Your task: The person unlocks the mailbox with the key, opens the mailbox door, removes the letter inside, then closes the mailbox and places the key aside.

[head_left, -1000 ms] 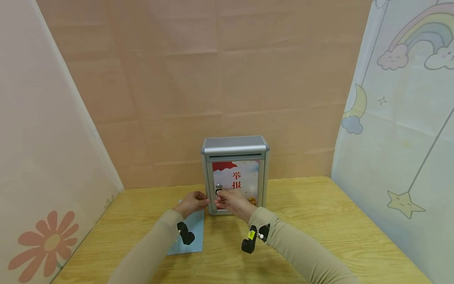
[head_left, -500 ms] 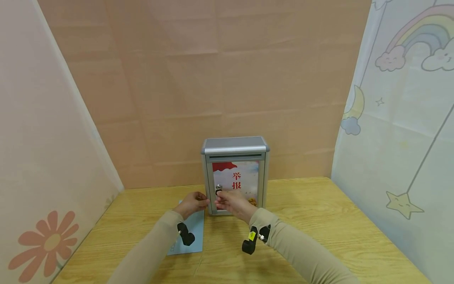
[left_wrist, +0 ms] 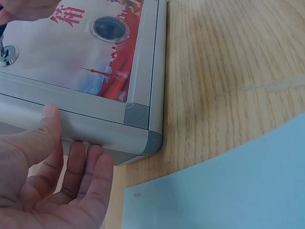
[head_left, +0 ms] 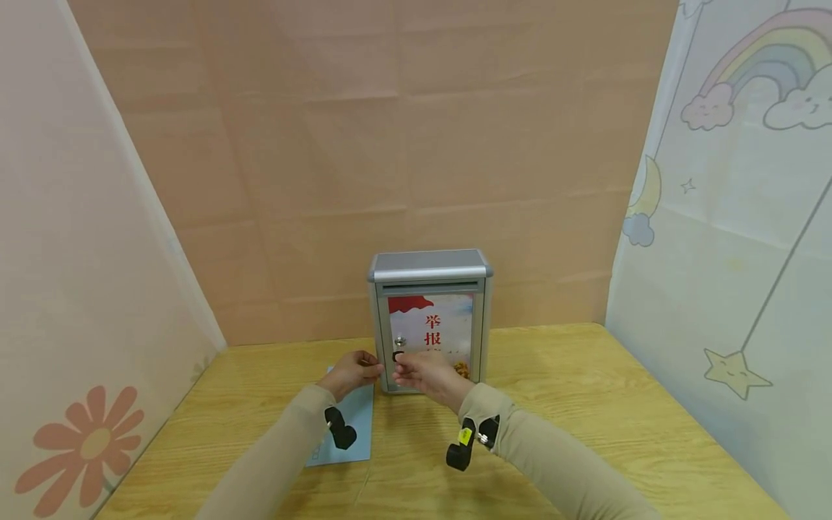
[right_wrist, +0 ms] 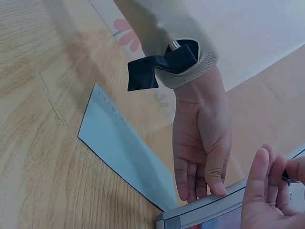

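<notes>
A silver-grey letter box (head_left: 429, 263) stands upright on the table. Its front has a slot near the top, a poster with red characters and a small round lock (left_wrist: 8, 56). Between thumb and fingers, my right hand (head_left: 432, 374) pinches a black-headed key (head_left: 398, 356) just below the lock. At the left edge of the left wrist view, the key's blade shows close to the lock; whether its tip is inside I cannot tell. My left hand (head_left: 354, 373) holds the box's left edge, thumb on the front frame and curled fingers against the side.
A light blue envelope (head_left: 354, 426) with a row of printed squares lies left of the box, partly under my left forearm. The wood-grain table (head_left: 552, 412) is bounded by a tan backdrop (head_left: 312, 180) and patterned side cloths (head_left: 721, 289).
My right hand has shifted slightly down and toward me, and the key's head now sits lower, with more of the lock showing. The left hand keeps its hold on the box edge.
</notes>
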`<state>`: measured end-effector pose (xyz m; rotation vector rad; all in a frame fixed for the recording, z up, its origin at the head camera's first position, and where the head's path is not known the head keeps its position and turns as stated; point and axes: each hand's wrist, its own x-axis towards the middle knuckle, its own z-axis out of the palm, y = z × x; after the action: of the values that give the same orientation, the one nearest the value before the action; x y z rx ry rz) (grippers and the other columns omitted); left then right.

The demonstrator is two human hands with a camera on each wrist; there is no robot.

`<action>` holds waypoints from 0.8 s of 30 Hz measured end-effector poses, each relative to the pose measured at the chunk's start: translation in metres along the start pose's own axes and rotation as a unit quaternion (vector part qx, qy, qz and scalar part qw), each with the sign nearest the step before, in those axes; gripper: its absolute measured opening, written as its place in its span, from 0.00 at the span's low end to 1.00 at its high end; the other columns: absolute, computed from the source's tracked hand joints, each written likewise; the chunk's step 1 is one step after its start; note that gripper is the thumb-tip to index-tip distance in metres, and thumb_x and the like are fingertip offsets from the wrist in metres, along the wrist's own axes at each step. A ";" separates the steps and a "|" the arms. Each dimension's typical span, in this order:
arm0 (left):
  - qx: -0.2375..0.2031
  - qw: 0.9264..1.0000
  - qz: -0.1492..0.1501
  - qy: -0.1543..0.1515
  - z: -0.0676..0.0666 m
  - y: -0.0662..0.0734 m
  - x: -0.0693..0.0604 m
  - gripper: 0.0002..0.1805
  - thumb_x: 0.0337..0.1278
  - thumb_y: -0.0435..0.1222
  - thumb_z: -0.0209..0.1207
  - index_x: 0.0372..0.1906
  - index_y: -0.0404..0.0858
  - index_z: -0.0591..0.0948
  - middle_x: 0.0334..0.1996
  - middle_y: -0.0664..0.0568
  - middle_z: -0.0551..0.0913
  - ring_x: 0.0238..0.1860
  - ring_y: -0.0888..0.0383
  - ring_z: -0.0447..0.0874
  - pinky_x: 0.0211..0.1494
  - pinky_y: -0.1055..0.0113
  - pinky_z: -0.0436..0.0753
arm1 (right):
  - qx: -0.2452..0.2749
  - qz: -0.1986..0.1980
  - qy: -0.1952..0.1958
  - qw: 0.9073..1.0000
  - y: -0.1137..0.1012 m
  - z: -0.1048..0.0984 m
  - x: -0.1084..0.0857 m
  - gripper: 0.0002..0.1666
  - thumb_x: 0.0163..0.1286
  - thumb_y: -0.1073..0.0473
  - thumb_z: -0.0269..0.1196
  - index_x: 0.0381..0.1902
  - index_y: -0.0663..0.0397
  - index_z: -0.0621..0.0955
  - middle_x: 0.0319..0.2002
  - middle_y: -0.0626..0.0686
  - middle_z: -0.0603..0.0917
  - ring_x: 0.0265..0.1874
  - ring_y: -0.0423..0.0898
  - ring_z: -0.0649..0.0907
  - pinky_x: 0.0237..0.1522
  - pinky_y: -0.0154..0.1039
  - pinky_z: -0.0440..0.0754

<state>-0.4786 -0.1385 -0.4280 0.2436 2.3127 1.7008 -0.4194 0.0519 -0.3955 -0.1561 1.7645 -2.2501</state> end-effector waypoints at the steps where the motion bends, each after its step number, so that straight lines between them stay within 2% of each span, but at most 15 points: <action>1: -0.001 1.000 0.001 0.002 0.000 0.000 0.000 0.13 0.64 0.32 0.59 0.46 0.27 0.72 0.39 0.43 0.77 0.44 0.48 0.79 0.57 0.52 0.80 | -0.011 0.001 -0.006 1.000 0.000 -0.001 -0.002 0.18 0.73 0.63 0.55 0.49 0.78 0.73 0.27 0.50 0.79 0.28 0.39 0.83 0.38 0.32 0.85; 5: 0.000 1.000 0.012 0.001 0.001 0.000 -0.002 0.13 0.64 0.31 0.59 0.45 0.26 0.72 0.39 0.43 0.78 0.43 0.50 0.80 0.55 0.54 0.81 | -0.092 -0.006 -0.036 0.995 0.003 -0.008 -0.009 0.15 0.74 0.61 0.54 0.43 0.74 0.76 0.28 0.51 0.80 0.30 0.39 0.83 0.44 0.38 0.85; 9: -0.001 1.000 0.014 0.003 0.001 0.000 -0.004 0.13 0.65 0.31 0.58 0.46 0.26 0.71 0.41 0.42 0.78 0.43 0.52 0.80 0.56 0.54 0.81 | -0.193 0.001 -0.057 0.980 0.008 -0.024 -0.012 0.14 0.75 0.63 0.53 0.37 0.72 0.78 0.27 0.51 0.80 0.28 0.41 0.83 0.45 0.45 0.85; 10: -0.003 1.000 0.010 0.004 0.001 0.000 -0.004 0.13 0.65 0.31 0.58 0.46 0.26 0.71 0.41 0.41 0.78 0.43 0.52 0.80 0.56 0.54 0.81 | -0.221 0.010 -0.058 0.973 0.009 -0.029 -0.013 0.14 0.74 0.64 0.53 0.37 0.72 0.79 0.26 0.52 0.80 0.28 0.42 0.84 0.44 0.45 0.86; 12: -0.008 1.000 0.005 0.005 0.001 0.000 -0.004 0.13 0.65 0.31 0.58 0.46 0.26 0.71 0.42 0.41 0.79 0.43 0.53 0.80 0.56 0.54 0.81 | -0.288 0.030 -0.056 0.955 0.012 -0.037 -0.014 0.14 0.74 0.64 0.53 0.37 0.74 0.80 0.24 0.52 0.80 0.26 0.43 0.84 0.42 0.46 0.86; 16: -0.014 1.000 -0.002 0.003 0.000 0.000 -0.004 0.12 0.65 0.32 0.58 0.46 0.27 0.71 0.42 0.42 0.79 0.43 0.53 0.80 0.57 0.55 0.81 | -0.408 0.075 -0.051 0.909 0.017 -0.050 -0.017 0.14 0.73 0.65 0.54 0.33 0.72 0.81 0.21 0.52 0.80 0.23 0.45 0.84 0.36 0.44 0.87; 18: -0.015 1.000 -0.001 0.000 0.000 0.000 -0.004 0.13 0.65 0.32 0.58 0.46 0.26 0.71 0.42 0.42 0.79 0.43 0.53 0.80 0.57 0.55 0.80 | -0.447 0.089 -0.053 0.889 0.019 -0.053 -0.019 0.17 0.72 0.65 0.53 0.26 0.68 0.81 0.19 0.52 0.80 0.20 0.44 0.84 0.31 0.41 0.87; 20: -0.016 1.000 -0.001 0.000 0.000 0.001 -0.005 0.13 0.65 0.32 0.57 0.46 0.26 0.71 0.42 0.42 0.78 0.43 0.53 0.79 0.57 0.55 0.80 | -0.463 0.102 -0.053 0.879 0.021 -0.055 -0.021 0.17 0.71 0.66 0.53 0.22 0.65 0.80 0.17 0.52 0.80 0.17 0.42 0.82 0.29 0.39 0.86; 24: -0.013 1.000 -0.002 -0.002 0.001 0.003 -0.006 0.12 0.66 0.32 0.56 0.46 0.26 0.70 0.42 0.42 0.78 0.44 0.52 0.79 0.58 0.54 0.80 | -0.472 0.130 -0.051 0.870 0.022 -0.055 -0.025 0.18 0.68 0.68 0.52 0.19 0.64 0.79 0.15 0.50 0.78 0.14 0.39 0.78 0.25 0.36 0.85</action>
<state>-0.4723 -0.1386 -0.4248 0.2371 2.2845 1.7263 -0.4065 0.1057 -0.4280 -0.1997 2.4757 -1.0139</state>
